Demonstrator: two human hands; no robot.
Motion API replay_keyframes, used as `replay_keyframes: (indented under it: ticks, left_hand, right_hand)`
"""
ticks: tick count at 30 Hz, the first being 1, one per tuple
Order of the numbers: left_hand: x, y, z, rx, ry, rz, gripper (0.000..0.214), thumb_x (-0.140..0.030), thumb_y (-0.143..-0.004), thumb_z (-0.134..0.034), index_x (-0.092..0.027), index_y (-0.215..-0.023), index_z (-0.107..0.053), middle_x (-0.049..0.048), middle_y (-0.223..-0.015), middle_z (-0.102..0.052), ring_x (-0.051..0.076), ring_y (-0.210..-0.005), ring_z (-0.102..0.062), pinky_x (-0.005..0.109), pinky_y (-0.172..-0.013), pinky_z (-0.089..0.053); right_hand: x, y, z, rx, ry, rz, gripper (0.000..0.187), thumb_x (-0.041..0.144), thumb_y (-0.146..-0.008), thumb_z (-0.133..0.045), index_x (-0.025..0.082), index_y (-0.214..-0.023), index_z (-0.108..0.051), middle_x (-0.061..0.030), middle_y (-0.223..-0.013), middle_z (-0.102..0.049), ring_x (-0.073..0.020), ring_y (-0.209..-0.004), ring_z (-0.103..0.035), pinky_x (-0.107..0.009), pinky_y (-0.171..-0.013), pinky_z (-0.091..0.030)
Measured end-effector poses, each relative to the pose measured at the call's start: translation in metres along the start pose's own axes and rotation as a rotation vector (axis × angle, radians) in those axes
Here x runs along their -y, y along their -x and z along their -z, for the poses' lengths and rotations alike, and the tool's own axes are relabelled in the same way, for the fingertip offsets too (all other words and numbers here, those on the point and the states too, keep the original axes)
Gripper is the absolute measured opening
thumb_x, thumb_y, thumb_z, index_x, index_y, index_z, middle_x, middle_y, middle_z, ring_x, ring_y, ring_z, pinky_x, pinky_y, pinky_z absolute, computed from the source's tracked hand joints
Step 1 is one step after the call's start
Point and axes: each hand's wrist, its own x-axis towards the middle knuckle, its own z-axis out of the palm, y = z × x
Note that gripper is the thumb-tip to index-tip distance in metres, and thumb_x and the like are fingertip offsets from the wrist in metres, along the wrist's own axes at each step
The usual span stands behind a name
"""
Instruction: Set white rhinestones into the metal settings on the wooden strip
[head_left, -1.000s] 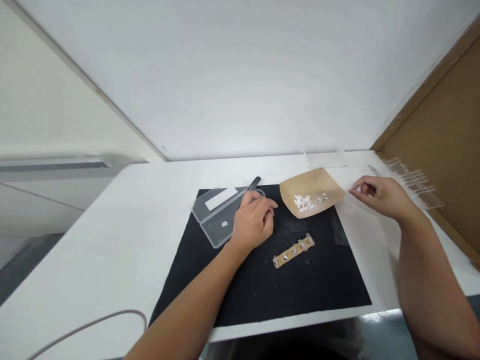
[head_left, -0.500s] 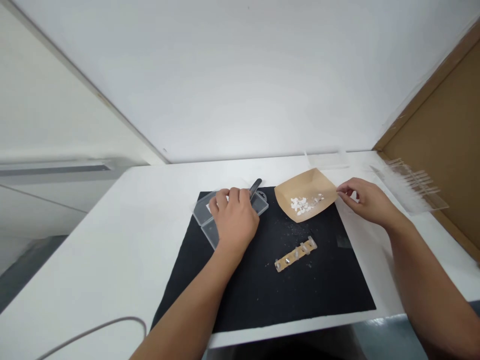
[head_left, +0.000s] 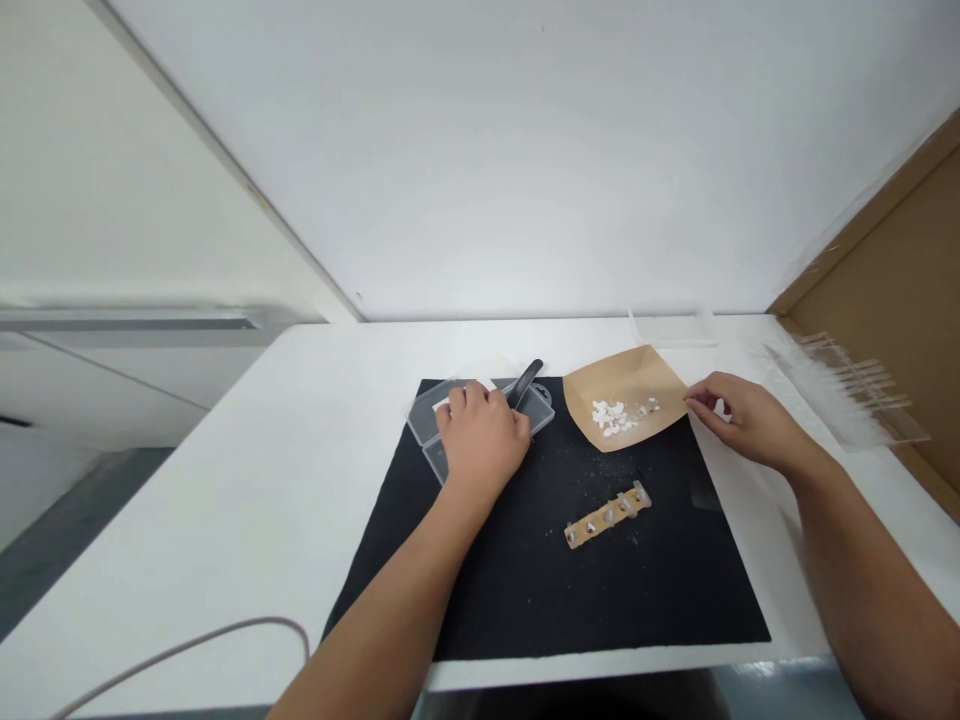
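My left hand (head_left: pixel 481 435) lies over a clear plastic case (head_left: pixel 539 407), its fingers curled down onto it. A bit of white sheet (head_left: pixel 486 384) shows at the fingertips, but what they grip is hidden. Close beside those fingers, a black-handled tool (head_left: pixel 528 377) rests on the case, its working end out of sight. My right hand (head_left: pixel 731 415) pinches the right corner of a brown paper tray (head_left: pixel 611 378), in which small white flakes (head_left: pixel 613 417) are heaped. Below the tray lies a tan strip (head_left: pixel 600 521) with several clear pieces along it.
A black mat (head_left: pixel 600 600) on the white table (head_left: pixel 300 480) lies under the case, strip and part of the tray. Clear plastic racks (head_left: pixel 862 390) stand at the right by a brown board (head_left: pixel 892 300). A cable (head_left: pixel 240 625) curves at the front left.
The view has shifted, so everything sits slightly farther right. More of the white sheet shows around my left fingers. My right hand remains at the tray's corner.
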Motion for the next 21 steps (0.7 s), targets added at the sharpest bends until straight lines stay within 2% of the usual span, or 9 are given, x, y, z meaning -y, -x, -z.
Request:
replay_keyframes:
  ticks: [4, 7, 11, 15, 17, 19, 21]
  left_hand:
    - [0.004, -0.002, -0.004, 0.03, 0.102, -0.002, 0.023, -0.034, -0.09, -0.063, -0.014, -0.089, -0.075, 0.0212, -0.109, -0.062, 0.043, -0.11, -0.056, 0.059, -0.091, -0.048]
    - [0.008, -0.006, -0.005, 0.009, 0.146, -0.005, 0.023, -0.034, -0.092, -0.063, -0.015, -0.096, -0.076, 0.0209, -0.109, -0.064, 0.043, -0.109, -0.057, 0.059, -0.089, -0.05]
    - [0.016, -0.014, -0.001, -0.089, 0.21, 0.017, 0.03, -0.037, -0.1, -0.056, -0.016, -0.112, -0.073, 0.0166, -0.106, -0.069, 0.037, -0.101, -0.063, 0.05, -0.085, -0.052]
    - [0.023, -0.018, 0.002, -0.187, 0.29, 0.089, 0.027, -0.038, -0.103, -0.057, -0.019, -0.116, -0.07, 0.0123, -0.11, -0.069, 0.03, -0.099, -0.067, 0.04, -0.079, -0.053]
    - [0.023, -0.018, 0.002, -0.216, 0.318, 0.111, 0.025, -0.038, -0.103, -0.059, -0.02, -0.117, -0.069, 0.0116, -0.114, -0.068, 0.029, -0.101, -0.068, 0.037, -0.075, -0.053]
    - [0.022, -0.017, 0.002, -0.239, 0.338, 0.117, 0.025, -0.038, -0.103, -0.059, -0.02, -0.118, -0.068, 0.0115, -0.116, -0.068, 0.028, -0.102, -0.068, 0.036, -0.073, -0.053]
    - [0.019, -0.017, 0.003, -0.261, 0.347, 0.116, 0.025, -0.038, -0.104, -0.059, -0.02, -0.119, -0.067, 0.0113, -0.116, -0.068, 0.028, -0.102, -0.068, 0.035, -0.073, -0.052]
  right_hand:
    - [0.002, 0.0, 0.001, 0.015, 0.009, -0.011, 0.028, 0.05, -0.101, -0.052, 0.027, -0.1, -0.069, -0.0062, -0.097, -0.072, -0.0238, -0.085, -0.066, -0.04, -0.074, -0.052]
    - [0.001, 0.0, 0.001, 0.02, 0.012, -0.019, 0.028, 0.05, -0.101, -0.053, 0.027, -0.1, -0.069, -0.0062, -0.097, -0.073, -0.024, -0.085, -0.066, -0.04, -0.073, -0.052]
    - [0.0, 0.001, 0.001, 0.029, 0.013, -0.031, 0.026, 0.049, -0.101, -0.054, 0.028, -0.102, -0.069, -0.0051, -0.098, -0.073, -0.0236, -0.085, -0.066, -0.039, -0.072, -0.051]
    - [-0.002, 0.002, 0.002, 0.007, 0.023, -0.033, 0.025, 0.048, -0.1, -0.054, 0.028, -0.105, -0.069, -0.0046, -0.098, -0.072, -0.0239, -0.087, -0.066, -0.039, -0.073, -0.051]
    - [-0.004, 0.003, 0.007, -0.074, 0.05, -0.028, 0.025, 0.047, -0.099, -0.055, 0.028, -0.106, -0.07, -0.0056, -0.1, -0.073, -0.0254, -0.09, -0.067, -0.039, -0.077, -0.051]
    - [-0.007, 0.004, 0.014, -0.24, 0.138, -0.06, 0.025, 0.044, -0.098, -0.055, 0.026, -0.106, -0.07, -0.0074, -0.101, -0.073, -0.028, -0.096, -0.067, -0.042, -0.085, -0.049]
    - [-0.012, 0.006, 0.022, -0.437, 0.298, -0.171, 0.027, 0.043, -0.098, -0.053, 0.025, -0.106, -0.072, -0.0101, -0.106, -0.074, -0.0323, -0.104, -0.065, -0.047, -0.092, -0.045]
